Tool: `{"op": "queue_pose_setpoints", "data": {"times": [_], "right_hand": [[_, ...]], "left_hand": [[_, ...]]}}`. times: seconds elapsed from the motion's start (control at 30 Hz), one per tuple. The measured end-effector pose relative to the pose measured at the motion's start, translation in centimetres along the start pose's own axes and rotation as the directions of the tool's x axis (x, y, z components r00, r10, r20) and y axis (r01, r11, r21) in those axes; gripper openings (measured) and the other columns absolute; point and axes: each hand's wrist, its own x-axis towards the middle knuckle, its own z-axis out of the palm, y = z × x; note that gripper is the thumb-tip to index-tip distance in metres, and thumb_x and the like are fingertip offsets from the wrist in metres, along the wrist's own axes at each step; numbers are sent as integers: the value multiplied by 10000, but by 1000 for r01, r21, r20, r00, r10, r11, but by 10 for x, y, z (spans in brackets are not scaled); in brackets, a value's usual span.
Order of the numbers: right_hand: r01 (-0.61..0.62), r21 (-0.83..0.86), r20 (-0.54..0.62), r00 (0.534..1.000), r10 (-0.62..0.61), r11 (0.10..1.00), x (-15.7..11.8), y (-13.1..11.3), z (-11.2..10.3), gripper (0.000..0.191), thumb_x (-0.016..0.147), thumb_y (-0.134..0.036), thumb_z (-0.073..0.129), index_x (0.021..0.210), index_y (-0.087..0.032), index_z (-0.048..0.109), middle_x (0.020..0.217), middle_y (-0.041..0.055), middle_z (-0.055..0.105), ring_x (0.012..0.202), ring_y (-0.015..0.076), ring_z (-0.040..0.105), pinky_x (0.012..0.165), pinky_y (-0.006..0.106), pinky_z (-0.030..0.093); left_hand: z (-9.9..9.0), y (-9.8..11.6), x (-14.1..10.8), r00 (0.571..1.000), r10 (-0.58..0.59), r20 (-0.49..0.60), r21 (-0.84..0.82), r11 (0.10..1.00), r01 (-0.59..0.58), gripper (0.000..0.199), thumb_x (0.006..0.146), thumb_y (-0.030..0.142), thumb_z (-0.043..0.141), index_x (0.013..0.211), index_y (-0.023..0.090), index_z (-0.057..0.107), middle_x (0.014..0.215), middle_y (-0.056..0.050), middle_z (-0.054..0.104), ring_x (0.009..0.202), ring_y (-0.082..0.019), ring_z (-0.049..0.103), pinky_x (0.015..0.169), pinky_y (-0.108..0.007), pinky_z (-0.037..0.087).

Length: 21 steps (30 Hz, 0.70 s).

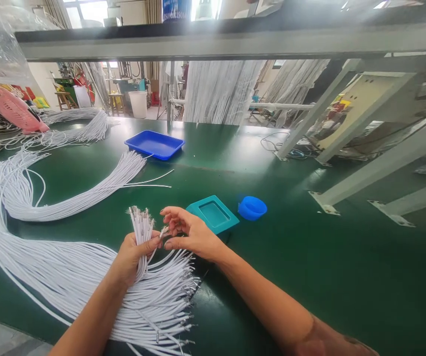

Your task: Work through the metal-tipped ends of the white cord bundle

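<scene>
My left hand (pixel 133 254) is closed around a bunch of white wires (pixel 142 232), whose stripped ends point upward above the thumb. One wire end (pixel 164 231) leans out to the right by my left thumb tip. Close beside it is my right hand (pixel 188 232), its fingers loosely curled and apart from the thumb, with nothing visibly gripped. Below both hands a large spread of white wires (pixel 161 296) lies across the green table (pixel 309 277), their metal-tipped ends fanning out to the right.
Beyond my right hand are a teal square tray (pixel 214 213) and a small blue round cup (pixel 252 208). Farther back, a blue rectangular tray (pixel 155 143) sits near another wire bundle (pixel 97 193). A pink basket (pixel 18 111) stands at left; metal legs (pixel 379 168) rise at right.
</scene>
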Motion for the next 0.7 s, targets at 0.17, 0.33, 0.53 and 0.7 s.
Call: {"op": "queue_pose_setpoints", "data": {"times": [0.17,0.33,0.53,0.7], "right_hand": [[204,-323,74,979,-190,924,-3,-8,2,141,704,-267,687,835,-214,677,867,27,595,870,152,524,743,275,445],[-42,30,-65,997,44,999,-1,6,8,194,678,-331,692,716,-142,678,640,25,641,630,144,589,664,292,459],[-99,109,-156,981,115,989,-2,12,17,192,675,-315,677,707,-126,676,609,28,654,568,123,560,576,249,433],[180,-630,-203,901,-384,756,-8,17,22,227,819,-218,515,635,-157,634,680,59,650,686,156,559,681,294,427]], "left_hand": [[-2,-1,-1,999,-32,20,5,999,32,201,585,239,758,704,110,660,565,-6,556,504,-70,407,478,-200,285],[-3,-1,-1,997,6,74,53,999,-10,187,619,261,738,706,116,660,596,-10,561,514,-66,396,482,-197,281],[-2,-2,1,997,33,73,37,999,-36,157,657,258,702,694,115,648,638,-20,564,523,-63,381,475,-195,269],[1,-2,1,997,67,48,70,995,-70,177,667,272,691,683,101,649,586,-12,530,494,-57,342,456,-200,245]]}}
